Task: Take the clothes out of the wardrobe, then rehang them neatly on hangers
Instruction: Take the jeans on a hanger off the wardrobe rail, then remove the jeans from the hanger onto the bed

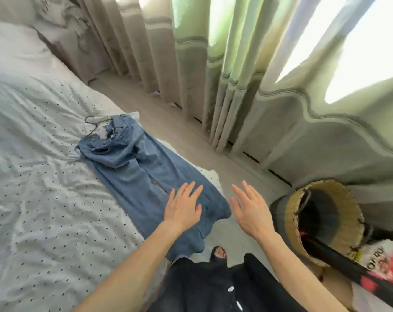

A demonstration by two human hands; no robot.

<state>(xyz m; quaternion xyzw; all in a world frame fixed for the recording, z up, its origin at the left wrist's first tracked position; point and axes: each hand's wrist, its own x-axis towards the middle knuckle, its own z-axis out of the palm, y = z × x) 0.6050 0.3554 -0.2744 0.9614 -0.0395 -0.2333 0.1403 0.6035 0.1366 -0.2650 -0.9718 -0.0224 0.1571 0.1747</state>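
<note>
Two bare forearms reach forward from the bottom of the view, above the person's black clothing (202,289) and a foot in a dark sandal (218,253) on the floor (168,124). The left hand (183,207) lies palm down over the lower leg of a pair of blue jeans (132,163). Its grip is apart, the fingers straight and slightly spread; whether the palm presses the cloth or only hovers just above it cannot be told. The right hand (249,212) is beside it, just past the outer edge of the jeans and over the floor. Its grip is apart too, fingers spread, holding nothing.

The jeans are stretched lengthwise along the near edge of the bed (44,199), whose pale sheet carries small dark dots. Their hems hang off the bed towards the person's legs, and the rumpled waist lies at the far end. A thin dark hanger (96,122) rests at the waist, its hook lying on the sheet.

To the right, a woven basket (292,217) sits on the floor with something dark inside, next to a red and white bag (384,255). Further off, long pale curtains (191,64) hang to the floor, with daylight between them. A pillow (15,41) lies at the far left of the bed.
</note>
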